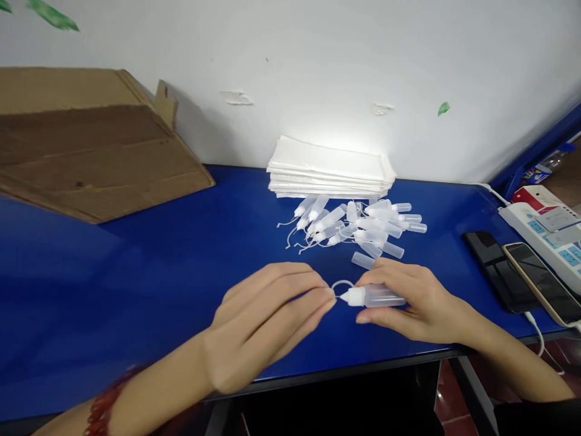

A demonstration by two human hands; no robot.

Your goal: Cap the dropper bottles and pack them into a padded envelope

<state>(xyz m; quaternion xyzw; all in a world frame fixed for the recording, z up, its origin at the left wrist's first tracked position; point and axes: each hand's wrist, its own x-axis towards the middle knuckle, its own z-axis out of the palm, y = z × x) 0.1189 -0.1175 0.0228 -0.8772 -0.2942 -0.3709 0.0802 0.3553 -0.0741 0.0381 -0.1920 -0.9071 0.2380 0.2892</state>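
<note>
My right hand [408, 300] grips a small clear squeeze bottle [376, 296] lying sideways, its white nozzle pointing left. My left hand [267, 321] pinches at the nozzle's tip, where a thin white tether loop [341, 283] curls up. Both hands hover just above the blue table [136, 284] near its front edge. Behind them lies a pile of several similar small bottles [358, 225] with white caps and strings. One loose clear bottle [364, 260] rests just beyond my right hand.
A stack of white flat sheets [329, 169] leans by the wall behind the pile. A flattened cardboard box [91, 145] sits at the back left. Two phones [521, 272] and a white power strip [549, 233] lie at the right.
</note>
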